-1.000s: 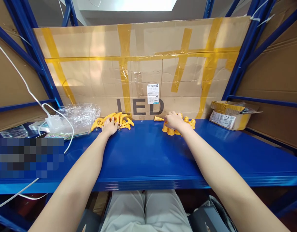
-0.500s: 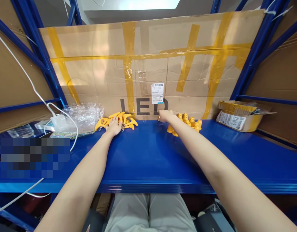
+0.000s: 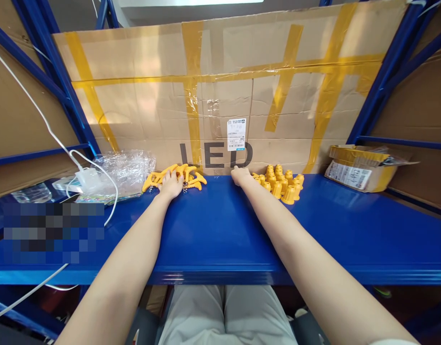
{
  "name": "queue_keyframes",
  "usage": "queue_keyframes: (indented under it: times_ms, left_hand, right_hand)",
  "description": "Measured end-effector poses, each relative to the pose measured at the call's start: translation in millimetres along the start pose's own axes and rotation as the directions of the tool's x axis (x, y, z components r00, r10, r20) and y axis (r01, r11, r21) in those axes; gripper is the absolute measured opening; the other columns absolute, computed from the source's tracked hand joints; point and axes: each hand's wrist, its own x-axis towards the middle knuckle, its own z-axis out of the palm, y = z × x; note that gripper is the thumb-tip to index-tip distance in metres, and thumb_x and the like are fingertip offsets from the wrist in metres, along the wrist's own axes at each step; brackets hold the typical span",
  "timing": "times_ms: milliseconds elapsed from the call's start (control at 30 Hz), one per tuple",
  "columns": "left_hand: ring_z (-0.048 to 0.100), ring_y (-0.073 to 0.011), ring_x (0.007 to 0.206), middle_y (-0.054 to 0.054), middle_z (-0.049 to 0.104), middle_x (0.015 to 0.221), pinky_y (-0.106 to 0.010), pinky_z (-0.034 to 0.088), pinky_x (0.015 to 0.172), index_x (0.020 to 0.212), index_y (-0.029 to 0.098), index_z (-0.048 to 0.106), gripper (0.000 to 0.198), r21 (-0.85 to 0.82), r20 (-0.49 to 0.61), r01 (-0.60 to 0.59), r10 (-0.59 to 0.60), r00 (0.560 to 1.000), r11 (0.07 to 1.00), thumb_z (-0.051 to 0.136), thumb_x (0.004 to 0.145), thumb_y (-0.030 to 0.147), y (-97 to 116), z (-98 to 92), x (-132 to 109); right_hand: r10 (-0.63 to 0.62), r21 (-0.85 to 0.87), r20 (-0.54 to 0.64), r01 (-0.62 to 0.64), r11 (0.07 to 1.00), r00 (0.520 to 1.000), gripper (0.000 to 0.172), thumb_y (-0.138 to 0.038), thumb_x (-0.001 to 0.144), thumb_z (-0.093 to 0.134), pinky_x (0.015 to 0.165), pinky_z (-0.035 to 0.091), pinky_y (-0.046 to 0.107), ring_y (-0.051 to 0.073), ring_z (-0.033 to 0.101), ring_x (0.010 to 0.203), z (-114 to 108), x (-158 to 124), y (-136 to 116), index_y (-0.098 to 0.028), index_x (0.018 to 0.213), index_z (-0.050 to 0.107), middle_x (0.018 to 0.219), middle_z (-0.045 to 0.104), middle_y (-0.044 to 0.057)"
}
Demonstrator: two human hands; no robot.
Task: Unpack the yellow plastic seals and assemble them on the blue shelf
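The right hand [image 3: 241,175] is curled low against the cardboard, its fingertips hidden, so I cannot tell whether it is closed on anything; the left hand [image 3: 173,184] lies over a pile of hooked yellow handles [image 3: 196,185], fingers parted, and I cannot tell whether it clasps one. Just to the right of the right hand, partly behind its forearm, the tapered yellow cups [image 3: 288,195] mostly stand in a tight cluster, long axes vertical, narrow ends up and flared rims on the shelf. Under the left hand the handles lie flat and overlapping, their long axes fanned in several directions; the one nearest the viewer, right of that hand, runs roughly sideways. Beneath both hands is a glossy blue metal shelf [image 3: 213,230], its bare middle stretching toward the grey trousers [image 3: 202,311]. Behind the hands rises a cardboard panel [image 3: 163,110] crossed with amber packing tape [image 3: 191,57], with "LED" lettering [image 3: 213,155] between the hands and a white shipping label [image 3: 236,134] above the right one. Left of the left hand are a crumpled clear plastic bag [image 3: 129,170] and a white cable [image 3: 44,120]; well to the right of the right hand sits an open, taped carton [image 3: 362,170]. Blue uprights [image 3: 62,91] flank the bay. Cups and handles share one warm yellow; small metal chains [image 3: 185,187] show among the handles beside the left hand.
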Motion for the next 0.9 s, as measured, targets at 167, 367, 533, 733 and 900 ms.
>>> queue_keyframes:
  times_ms: [167,367,533,733,900]
  left_hand:
    - [0.025,-0.0341,0.144,-0.015,0.029,0.156,-0.065,0.021,0.112,0.145,0.019,0.040,0.059,0.024,-0.047,-0.057,0.058,0.997,0.998,0.028,0.093,0.043,7,-5.6,-5]
    - [0.026,-0.0313,0.144,-0.014,0.032,0.155,-0.059,0.021,0.114,0.143,0.018,0.042,0.055,0.077,-0.094,-0.324,0.331,0.939,0.943,0.032,0.094,0.041,30,-13.6,-17]
    - [0.037,-0.0283,0.138,-0.010,0.042,0.150,-0.052,0.025,0.114,0.147,0.024,0.036,0.057,0.058,-0.024,-0.586,0.588,0.809,0.809,0.038,0.094,0.042,55,-15.8,-34]
    - [0.051,-0.0257,0.126,-0.010,0.052,0.140,-0.040,0.040,0.104,0.150,0.023,0.029,0.061,-0.001,-0.041,-0.648,0.648,0.761,0.761,0.041,0.094,0.043,74,-16.4,-49]
    - [0.059,-0.0258,0.113,-0.009,0.061,0.127,-0.037,0.045,0.095,0.143,0.024,0.041,0.052,0.001,-0.092,-0.570,0.568,0.818,0.822,0.045,0.093,0.039,73,-19.7,-48]
  right_hand:
    - [-0.111,-0.055,-0.071,0.107,0.993,0.991,0.044,-0.004,0.087,0.048,0.098,0.038,0.039,0.029,0.053,0.123,-10,-12,-5,-0.012,0.129,0.053,0.133,0.052,0.020]
    - [-0.197,-0.103,-0.313,0.173,0.980,0.929,0.036,-0.002,0.086,0.044,0.082,0.038,0.035,0.027,0.059,0.106,-31,-40,2,-0.010,0.121,0.050,0.120,0.058,0.018]
    - [-0.253,-0.075,-0.551,0.255,0.964,0.795,0.021,-0.006,0.087,0.042,0.079,0.031,0.034,0.027,0.056,0.096,-40,-65,10,-0.013,0.105,0.051,0.104,0.063,0.015]
    - [-0.281,0.022,-0.711,0.421,0.907,0.644,0.010,-0.017,0.091,0.043,0.085,0.030,0.035,0.026,0.054,0.093,-30,-80,16,-0.018,0.096,0.051,0.098,0.065,0.012]
    - [-0.261,0.159,-0.717,0.517,0.841,0.646,0.012,-0.020,0.093,0.044,0.091,0.033,0.037,0.026,0.055,0.097,-20,-82,19,-0.018,0.101,0.052,0.105,0.064,0.013]
